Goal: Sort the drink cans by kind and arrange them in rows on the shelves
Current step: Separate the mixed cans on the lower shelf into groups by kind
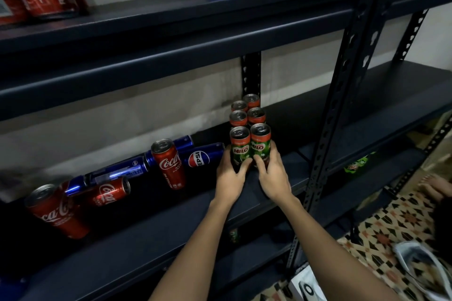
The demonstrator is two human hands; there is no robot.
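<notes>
dark shelf (pixel 151 234) carries milo cans (pixel 247 127), coca-cola cans (pixel 168 164), pepsi cans (pixel 203 157).

Both bare forearms reach forward and up, converging toward the front pair of Milo cans (pixel 250 146). Left hand (pixel 230 178): fingers curled round that pair's left-hand can, thumb across its lower front. Right hand (pixel 272 176): fingers wrapped round the right-hand can, thumb on its front. Thumbs nearly meet between the pair.
</notes>
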